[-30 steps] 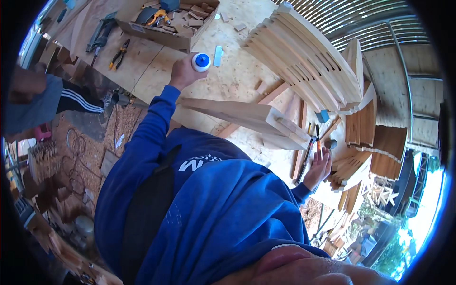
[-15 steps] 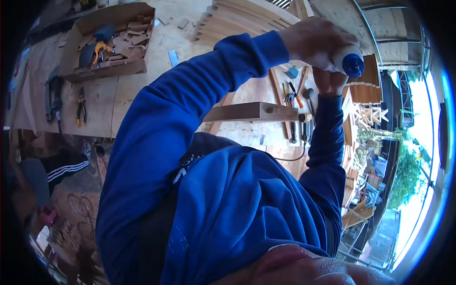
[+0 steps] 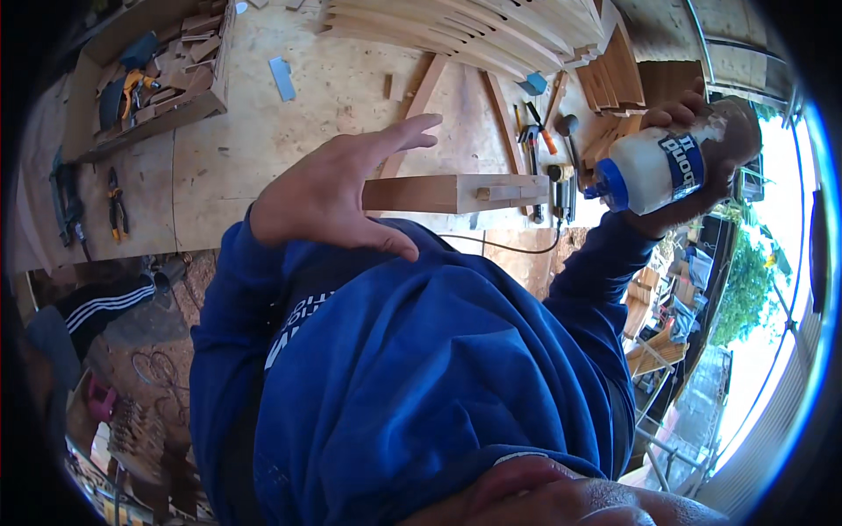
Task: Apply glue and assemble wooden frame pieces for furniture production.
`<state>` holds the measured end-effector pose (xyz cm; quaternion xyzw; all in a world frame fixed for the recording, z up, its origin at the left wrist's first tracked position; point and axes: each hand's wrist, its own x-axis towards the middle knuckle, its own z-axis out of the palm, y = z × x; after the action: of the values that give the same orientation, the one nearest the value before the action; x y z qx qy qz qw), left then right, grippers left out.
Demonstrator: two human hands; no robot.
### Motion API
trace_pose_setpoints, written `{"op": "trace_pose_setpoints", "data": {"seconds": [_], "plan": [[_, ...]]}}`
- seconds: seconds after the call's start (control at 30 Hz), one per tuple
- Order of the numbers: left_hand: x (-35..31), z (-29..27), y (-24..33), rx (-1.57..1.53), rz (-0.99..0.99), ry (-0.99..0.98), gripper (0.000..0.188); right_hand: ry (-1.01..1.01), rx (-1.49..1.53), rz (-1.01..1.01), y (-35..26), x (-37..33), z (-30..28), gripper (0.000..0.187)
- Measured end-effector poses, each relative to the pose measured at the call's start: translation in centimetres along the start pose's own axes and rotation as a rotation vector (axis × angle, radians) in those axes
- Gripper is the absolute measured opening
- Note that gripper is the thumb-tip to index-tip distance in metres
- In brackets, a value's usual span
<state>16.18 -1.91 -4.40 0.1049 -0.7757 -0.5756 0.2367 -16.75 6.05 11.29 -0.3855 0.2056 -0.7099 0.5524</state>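
My right hand [image 3: 721, 180] is wrapped around a white plastic glue bottle [image 3: 647, 167] with a blue cap and a blue label. It is tilted on its side, its nozzle pointing left and slightly down. My left hand [image 3: 329, 188] is empty, fingers and thumb spread apart. Close to that hand, a thick wooden piece [image 3: 430, 194] with a tenon at its right end lies in front of my chest. The left palm overlaps its left end in the picture; whether they touch I cannot tell.
Slatted wooden parts [image 3: 474, 35] lie across the bench's far side. A hammer [image 3: 532, 158] and a corded power tool [image 3: 562, 188] are right of the tenoned piece. At left stand a cardboard box of offcuts [image 3: 167, 125] and pliers [image 3: 117, 203]. Another person's leg [image 3: 105, 302] shows lower left.
My left hand has come away from the bottle, moving left and nearer to my body, and opened. My right hand, holding the bottle, has shifted right. The view has turned slightly.
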Motion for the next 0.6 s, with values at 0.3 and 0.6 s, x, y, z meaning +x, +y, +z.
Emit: {"op": "trace_pose_setpoints", "data": {"seconds": [0.3, 0.6], "plan": [[0.0, 6.5, -3.0, 0.042, 0.029, 0.328, 0.049, -0.271, -0.484, -0.159, 6.3, -0.6, 5.4, 0.078], [-0.1, 6.6, -3.4, -0.004, 0.016, 0.208, 0.045, 0.028, -0.757, -0.235, 7.6, -2.3, 8.0, 0.072]]}}
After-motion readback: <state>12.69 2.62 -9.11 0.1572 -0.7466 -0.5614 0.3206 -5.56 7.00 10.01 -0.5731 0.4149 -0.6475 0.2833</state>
